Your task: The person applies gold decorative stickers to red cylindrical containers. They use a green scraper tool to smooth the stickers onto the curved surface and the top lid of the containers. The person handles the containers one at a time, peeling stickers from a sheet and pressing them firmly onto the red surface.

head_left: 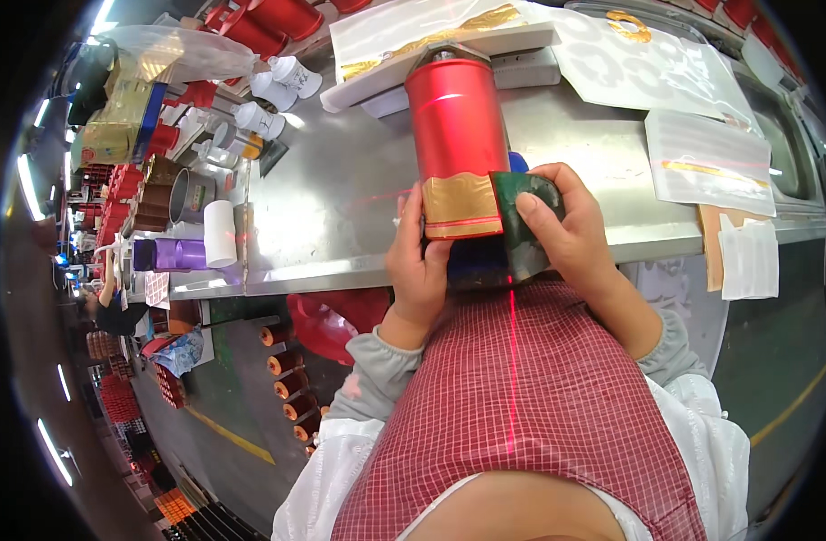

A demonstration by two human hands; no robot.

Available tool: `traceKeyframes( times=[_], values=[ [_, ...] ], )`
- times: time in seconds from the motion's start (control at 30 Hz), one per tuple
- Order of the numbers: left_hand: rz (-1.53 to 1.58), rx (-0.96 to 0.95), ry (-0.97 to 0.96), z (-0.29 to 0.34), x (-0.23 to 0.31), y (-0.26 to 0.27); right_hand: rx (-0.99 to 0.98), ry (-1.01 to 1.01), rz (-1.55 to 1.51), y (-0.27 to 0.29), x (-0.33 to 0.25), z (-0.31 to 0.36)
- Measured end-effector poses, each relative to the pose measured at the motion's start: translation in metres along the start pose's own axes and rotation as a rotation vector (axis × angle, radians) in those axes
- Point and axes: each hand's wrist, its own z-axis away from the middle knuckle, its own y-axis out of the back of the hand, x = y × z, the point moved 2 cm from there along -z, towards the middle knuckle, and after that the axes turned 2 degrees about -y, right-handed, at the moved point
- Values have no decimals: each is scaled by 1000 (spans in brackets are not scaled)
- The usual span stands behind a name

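A glossy red metal cylinder (458, 117), like a bottle or canister, lies on its side over the steel bench with its far end on a hexagonal mount. Around its near end runs a gold band (460, 203) with a wavy edge. My left hand (418, 261) grips the cylinder's near end from the left, thumb beneath the rim. In my right hand (566, 225) is a dark green flat scraper (518, 216), pinched between thumb and fingers, its edge against the gold band's right side. Something blue under the cylinder is mostly hidden.
White sheets with gold film (701, 167) lie to the right near a sink (791, 135). Behind the cylinder stands a white ledge (521, 41). White cups (296, 77), a white roll (219, 233) and a purple box (180, 254) are at left. Copper-coloured spools (285, 362) stand below the bench.
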Motion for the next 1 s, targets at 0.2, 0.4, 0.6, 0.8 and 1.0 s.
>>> traceKeyframes(
  times=[0.2, 0.4, 0.6, 0.8, 1.0],
  values=[
    [68, 235, 4, 27, 5, 0, -8, -62, -100, 1, 5, 0],
    [-453, 4, -469, -7, 45, 12, -4, -28, -76, 4, 5, -1],
    [-399, -63, -470, -28, 33, 0, 10, 33, 25, 4, 3, 2],
    [-39, 96, -14, 6, -3, 3, -11, 44, 53, 3, -3, 2],
    [227, 12, 90, -1, -2, -4, -15, 6, 164, 32, -4, 4]
  ],
)
